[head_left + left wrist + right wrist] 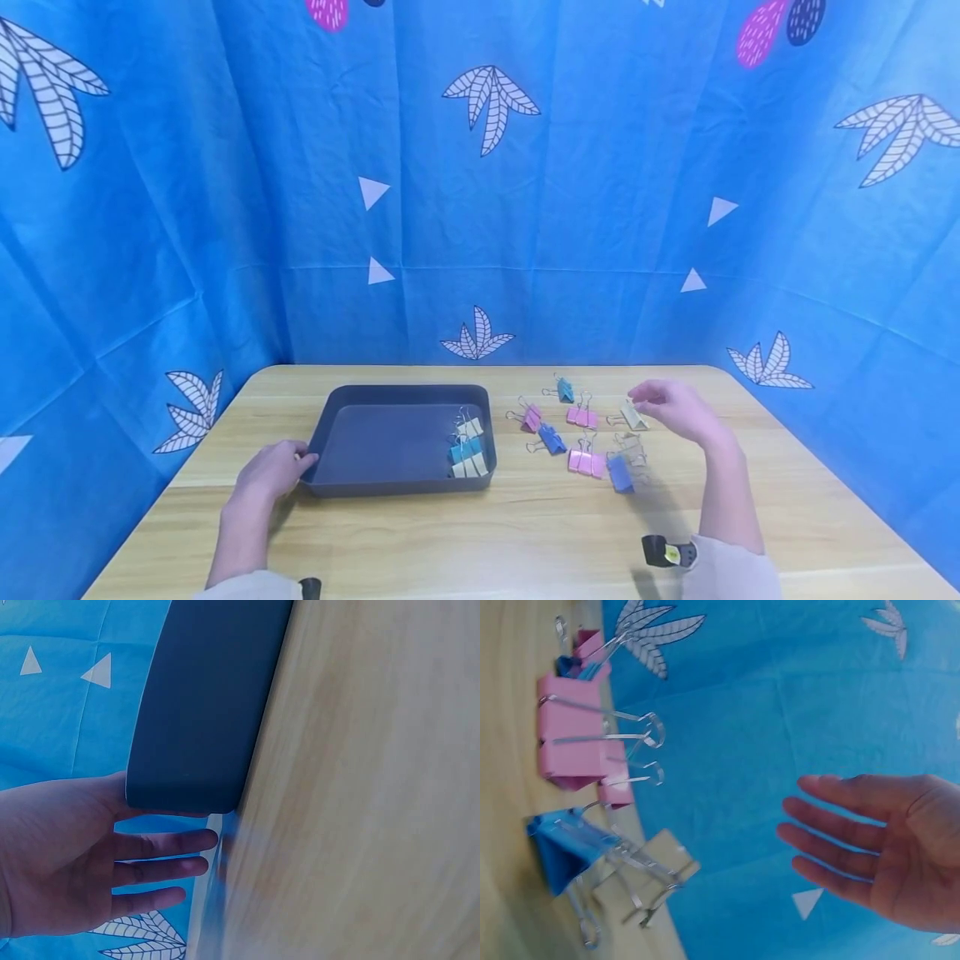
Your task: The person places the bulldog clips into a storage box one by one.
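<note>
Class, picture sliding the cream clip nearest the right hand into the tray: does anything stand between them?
Yes: two pink clips and a blue clip lie between that cream clip and the tray, whose raised right wall also blocks sliding.

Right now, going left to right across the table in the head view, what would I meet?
Left hand, dark tray, clips at the tray's right end, leftmost pink clip, nearest pink clip, nearest blue clip, right hand.

Blue curtain (585,217) — leaf-printed, creased, wooden table (465,546)
</note>
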{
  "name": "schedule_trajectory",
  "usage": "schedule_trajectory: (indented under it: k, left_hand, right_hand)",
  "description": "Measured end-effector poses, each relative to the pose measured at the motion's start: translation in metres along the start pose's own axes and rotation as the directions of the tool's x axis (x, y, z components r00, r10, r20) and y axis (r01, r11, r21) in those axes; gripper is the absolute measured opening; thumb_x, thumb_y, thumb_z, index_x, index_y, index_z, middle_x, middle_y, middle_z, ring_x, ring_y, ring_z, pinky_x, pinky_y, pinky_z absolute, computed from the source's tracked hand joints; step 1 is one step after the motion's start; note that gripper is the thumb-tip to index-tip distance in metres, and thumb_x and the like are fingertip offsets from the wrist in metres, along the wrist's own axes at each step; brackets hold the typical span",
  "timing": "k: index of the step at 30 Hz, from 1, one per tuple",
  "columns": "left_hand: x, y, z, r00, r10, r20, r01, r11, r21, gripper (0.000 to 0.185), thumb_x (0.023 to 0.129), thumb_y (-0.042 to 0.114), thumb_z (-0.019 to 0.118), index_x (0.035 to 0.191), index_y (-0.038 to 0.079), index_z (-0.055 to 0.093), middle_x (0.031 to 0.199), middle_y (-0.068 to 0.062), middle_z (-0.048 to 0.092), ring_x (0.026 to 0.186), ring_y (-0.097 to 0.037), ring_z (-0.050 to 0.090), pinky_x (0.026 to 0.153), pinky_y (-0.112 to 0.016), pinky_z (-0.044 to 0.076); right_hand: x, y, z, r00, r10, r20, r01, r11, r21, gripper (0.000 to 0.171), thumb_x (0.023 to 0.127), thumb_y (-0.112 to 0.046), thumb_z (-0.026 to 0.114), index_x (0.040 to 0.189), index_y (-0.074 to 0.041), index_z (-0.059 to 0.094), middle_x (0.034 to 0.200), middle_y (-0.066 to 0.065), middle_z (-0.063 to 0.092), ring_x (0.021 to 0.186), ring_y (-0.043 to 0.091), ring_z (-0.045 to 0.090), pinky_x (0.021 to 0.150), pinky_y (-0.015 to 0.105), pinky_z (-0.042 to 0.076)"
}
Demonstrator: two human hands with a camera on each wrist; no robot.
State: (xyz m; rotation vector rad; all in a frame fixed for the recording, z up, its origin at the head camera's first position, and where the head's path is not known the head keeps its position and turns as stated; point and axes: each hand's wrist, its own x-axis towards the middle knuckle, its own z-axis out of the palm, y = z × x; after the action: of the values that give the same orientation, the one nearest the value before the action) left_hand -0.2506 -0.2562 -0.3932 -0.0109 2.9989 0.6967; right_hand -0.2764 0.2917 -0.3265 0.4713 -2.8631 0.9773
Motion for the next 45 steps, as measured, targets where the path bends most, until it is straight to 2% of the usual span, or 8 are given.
schedule_trajectory:
  k: [5,10,17,26,32,38,45]
  left_hand:
    - [-0.001,0.0,0.0,1.0,-0.006,0.005,0.006,1.0,-0.003,0.041,0.094,0.02,0.05,0.119,-0.013,0.052,0.115,-0.033,0.052,0.1,-0.042,0.052,0.084,-0.056,0.041]
    - [-0.002,-0.001,0.0,1.0,-0.005,0.009,0.005,1.0,0.002,0.042,0.094,0.021,0.049,0.119,-0.012,0.052,0.117,-0.033,0.051,0.106,-0.048,0.047,0.086,-0.057,0.039]
    - [-0.001,0.0,0.0,1.0,-0.004,0.008,0.004,1.0,-0.004,0.042,0.094,0.02,0.05,0.119,-0.013,0.052,0.117,-0.034,0.051,0.105,-0.047,0.048,0.087,-0.057,0.039]
    - [0.0,-0.001,0.0,1.0,-0.002,0.009,0.002,1.0,-0.012,0.043,0.094,0.021,0.05,0.12,-0.013,0.051,0.117,-0.034,0.05,0.102,-0.044,0.051,0.086,-0.057,0.039]
    - [0.0,-0.002,0.0,1.0,0.003,0.014,-0.002,1.0,-0.016,0.043,0.094,0.022,0.049,0.12,-0.012,0.052,0.117,-0.033,0.051,0.107,-0.049,0.047,0.086,-0.057,0.039]
    - [0.0,-0.002,0.0,1.0,0.003,0.013,-0.003,1.0,-0.013,0.043,0.094,0.022,0.049,0.119,-0.012,0.052,0.117,-0.033,0.051,0.105,-0.047,0.049,0.085,-0.057,0.04]
    - [0.001,-0.002,-0.001,1.0,0.001,0.018,-0.001,1.0,-0.01,0.043,0.094,0.023,0.049,0.119,-0.012,0.052,0.115,-0.033,0.052,0.102,-0.045,0.051,0.084,-0.056,0.041]
  right_hand:
    - [0.003,0.011,0.014,0.991,0.064,0.121,-0.061,0.998,-0.029,0.025,0.087,-0.006,0.057,0.109,0.004,0.06,0.103,0.018,0.061,0.095,0.037,0.057,0.08,0.052,0.046]
    - [0.008,0.02,0.029,0.978,0.073,0.196,-0.065,0.997,-0.047,0.022,0.082,0.001,0.058,0.102,0.006,0.063,0.1,0.021,0.063,0.092,0.036,0.059,0.079,0.051,0.047]
    - [0.007,0.029,0.034,0.975,0.117,0.187,-0.112,0.993,-0.04,0.023,0.076,0.008,0.06,0.099,0.006,0.064,0.096,0.019,0.064,0.091,0.037,0.059,0.08,0.051,0.047]
    - [0.003,0.046,0.029,0.98,0.152,0.128,-0.15,0.988,-0.024,0.024,0.078,0.006,0.057,0.101,0.008,0.061,0.099,0.022,0.061,0.096,0.042,0.055,0.081,0.054,0.045]
    - [-0.007,0.058,0.022,0.979,0.172,0.111,-0.177,0.984,0.034,0.02,0.079,0.003,0.057,0.098,0.012,0.056,0.092,0.018,0.06,0.085,0.035,0.058,0.076,0.048,0.049]
    - [-0.016,0.064,0.019,0.967,0.209,0.144,-0.225,0.969,0.101,0.022,0.076,0.008,0.055,0.097,0.013,0.055,0.09,0.017,0.059,0.081,0.032,0.058,0.073,0.045,0.051]
    - [-0.019,0.072,0.02,0.952,0.252,0.176,-0.251,0.968,-0.029,0.03,0.071,0.006,0.056,0.101,0.009,0.058,0.094,0.016,0.06,0.086,0.033,0.057,0.077,0.05,0.047]
